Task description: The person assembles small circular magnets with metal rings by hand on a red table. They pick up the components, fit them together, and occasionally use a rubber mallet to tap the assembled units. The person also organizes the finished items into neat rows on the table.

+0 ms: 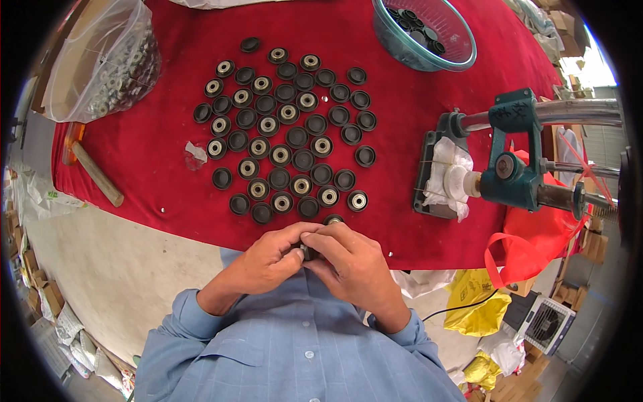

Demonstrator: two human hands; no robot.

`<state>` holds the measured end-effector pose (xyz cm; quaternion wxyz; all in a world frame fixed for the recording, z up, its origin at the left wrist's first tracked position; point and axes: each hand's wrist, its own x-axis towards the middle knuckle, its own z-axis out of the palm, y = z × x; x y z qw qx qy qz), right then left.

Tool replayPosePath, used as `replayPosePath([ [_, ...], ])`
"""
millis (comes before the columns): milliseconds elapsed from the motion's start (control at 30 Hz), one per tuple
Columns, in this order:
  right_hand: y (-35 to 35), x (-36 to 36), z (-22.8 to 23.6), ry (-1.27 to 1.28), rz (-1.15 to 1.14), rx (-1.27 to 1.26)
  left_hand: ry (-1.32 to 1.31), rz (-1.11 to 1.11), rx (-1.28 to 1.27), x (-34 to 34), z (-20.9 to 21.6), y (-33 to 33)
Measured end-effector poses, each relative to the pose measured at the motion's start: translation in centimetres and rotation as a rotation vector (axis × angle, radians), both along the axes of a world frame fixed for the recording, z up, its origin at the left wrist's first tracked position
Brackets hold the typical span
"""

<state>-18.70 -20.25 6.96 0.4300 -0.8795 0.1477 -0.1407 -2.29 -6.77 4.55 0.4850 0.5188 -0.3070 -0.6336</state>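
Note:
In front of my shirt, at the near edge of the red-covered table, my left hand (271, 258) and my right hand (353, 262) meet with bent fingers. Between the fingertips they pinch a small dark round cap (307, 252), mostly hidden by the fingers. Just beyond my knuckles lies a cap with a metal bearing (333, 219), partly covered by my right hand. Farther out, many black caps (297, 137) are spread over the cloth. Some carry a silver bearing (280, 155) in the middle; others show only a dark hollow.
A clear plastic tub (84, 80) of small metal parts stands far left, near a wooden-handled tool (97, 174). A teal basket (388, 41) with black pieces sits far right. On the right are a green hand press (512, 161) with a cloth-wrapped base and a red bag (529, 238).

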Motion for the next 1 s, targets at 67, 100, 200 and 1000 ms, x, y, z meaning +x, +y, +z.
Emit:
replayPosePath([
  [67, 0.2, 0.0, 0.4, 0.035, -0.014, -0.042, -0.029, -0.008, -0.011, -0.1, 0.0, -0.1],
  [100, 0.2, -0.1, 0.6, 0.032, -0.012, -0.032, -0.027, 0.003, -0.023, -0.2, 0.2, -0.2],
  [200, -0.2, 0.1, 0.7, 0.004, -0.017, -0.002, 0.007, 0.024, -0.035, -0.3, 0.7, -0.4],
  [1000, -0.5, 0.0, -0.2, -0.147, -0.122, 0.213, 0.138, 0.197, -0.063, -0.6, 1.8, -1.0],
])
